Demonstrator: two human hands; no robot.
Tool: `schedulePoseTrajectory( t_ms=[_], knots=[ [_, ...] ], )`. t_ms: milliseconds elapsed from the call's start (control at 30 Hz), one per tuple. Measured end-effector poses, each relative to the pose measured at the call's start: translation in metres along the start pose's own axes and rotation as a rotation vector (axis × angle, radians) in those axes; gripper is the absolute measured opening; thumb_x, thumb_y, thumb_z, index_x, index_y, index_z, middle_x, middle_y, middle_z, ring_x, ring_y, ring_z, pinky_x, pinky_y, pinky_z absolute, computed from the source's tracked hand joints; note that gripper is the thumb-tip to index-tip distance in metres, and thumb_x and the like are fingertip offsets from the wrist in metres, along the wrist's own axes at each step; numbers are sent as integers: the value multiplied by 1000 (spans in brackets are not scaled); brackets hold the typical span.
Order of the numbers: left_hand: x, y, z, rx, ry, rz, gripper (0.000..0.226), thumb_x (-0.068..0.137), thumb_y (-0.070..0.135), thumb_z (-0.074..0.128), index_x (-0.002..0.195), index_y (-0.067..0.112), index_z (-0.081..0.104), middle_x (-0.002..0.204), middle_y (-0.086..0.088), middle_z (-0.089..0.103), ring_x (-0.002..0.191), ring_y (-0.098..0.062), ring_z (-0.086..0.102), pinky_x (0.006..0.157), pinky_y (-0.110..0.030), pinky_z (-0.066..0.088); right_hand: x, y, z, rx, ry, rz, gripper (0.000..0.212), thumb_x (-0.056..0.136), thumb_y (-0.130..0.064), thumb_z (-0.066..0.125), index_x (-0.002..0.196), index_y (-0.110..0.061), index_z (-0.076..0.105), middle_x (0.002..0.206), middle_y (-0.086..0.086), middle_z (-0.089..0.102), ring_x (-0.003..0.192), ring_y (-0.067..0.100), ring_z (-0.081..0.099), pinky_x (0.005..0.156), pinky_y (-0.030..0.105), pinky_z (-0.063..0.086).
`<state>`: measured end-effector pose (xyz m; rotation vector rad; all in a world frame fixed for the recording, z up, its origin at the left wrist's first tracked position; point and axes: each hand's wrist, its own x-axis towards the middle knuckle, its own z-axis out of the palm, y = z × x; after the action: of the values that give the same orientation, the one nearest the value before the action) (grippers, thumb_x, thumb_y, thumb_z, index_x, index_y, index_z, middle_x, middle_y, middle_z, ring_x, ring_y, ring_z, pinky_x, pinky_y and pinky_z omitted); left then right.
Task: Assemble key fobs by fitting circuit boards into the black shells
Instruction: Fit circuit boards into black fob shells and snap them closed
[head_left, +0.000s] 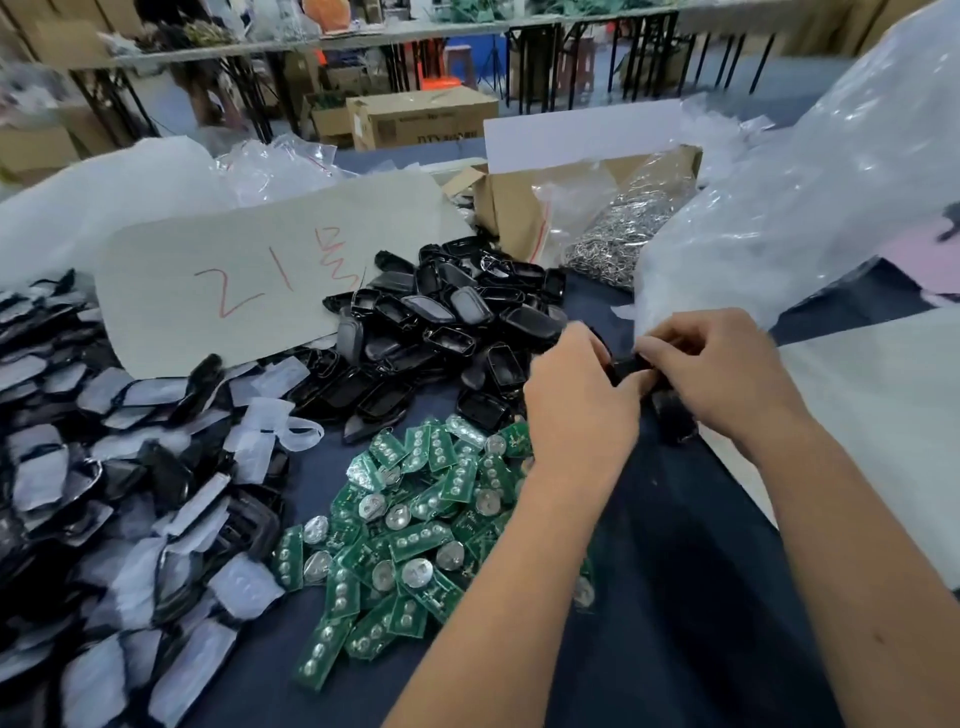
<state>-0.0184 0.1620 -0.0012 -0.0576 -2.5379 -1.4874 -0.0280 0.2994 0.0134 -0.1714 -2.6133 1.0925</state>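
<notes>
Both hands meet over the dark blue table (675, 571), right of centre. My left hand (576, 395) and my right hand (722, 374) grip one black shell (631, 370) between them, fingers curled round it; most of it is hidden, and I cannot see a board in it. A heap of empty black shells (441, 332) lies just left of the hands. Below that heap spreads a pile of green circuit boards (410, 525) with round metal domes.
A large pile of black shell halves with white film (104, 493) fills the left side. A grey card with red writing (249, 275) lies behind. A cardboard box (514, 208) holds a bag of metal rings (623, 234). Clear plastic bags (805, 197) rise at right.
</notes>
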Motion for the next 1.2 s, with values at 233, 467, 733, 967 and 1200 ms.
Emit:
schedulePoseTrajectory(
  t_ms=[233, 467, 733, 967, 1200],
  knots=[
    [5, 6, 15, 203, -189, 83, 15, 86, 15, 70, 99, 12, 62, 103, -10, 68, 102, -34, 60, 85, -45, 51, 21, 3, 0, -445, 57, 32, 19, 78, -10, 73, 89, -25, 79, 98, 6, 75, 104, 35, 63, 87, 35, 54],
    [13, -7, -5, 85, -57, -42, 12, 83, 2, 63, 90, 11, 67, 93, -6, 69, 88, -26, 63, 72, -39, 52, 48, -15, 47, -530, -150, -16, 39, 80, -34, 81, 112, -16, 67, 114, 11, 69, 110, 34, 63, 86, 37, 52],
    [28, -23, -37, -57, 43, -103, 9, 96, 20, 65, 88, 16, 67, 89, -4, 72, 80, -26, 75, 78, -44, 62, 41, -22, 39, -487, -68, -36, 31, 79, -20, 81, 106, -9, 71, 102, 13, 71, 101, 36, 67, 85, 39, 56],
    [21, -51, -123, -386, 108, -245, 9, 101, 15, 67, 98, 16, 75, 96, -15, 74, 64, -26, 77, 59, -30, 62, 0, -97, 66, -116, -399, -465, 41, 75, -11, 88, 114, -18, 78, 83, -12, 67, 75, -1, 64, 65, 6, 44],
    [-12, -109, -244, -208, 380, -309, 17, 96, 5, 71, 85, 18, 76, 88, -13, 73, 57, -24, 75, 57, -28, 61, -56, -173, 136, -229, -614, -599, 24, 87, -24, 81, 108, -18, 73, 95, -1, 69, 86, 19, 66, 84, 39, 57]
  ],
)
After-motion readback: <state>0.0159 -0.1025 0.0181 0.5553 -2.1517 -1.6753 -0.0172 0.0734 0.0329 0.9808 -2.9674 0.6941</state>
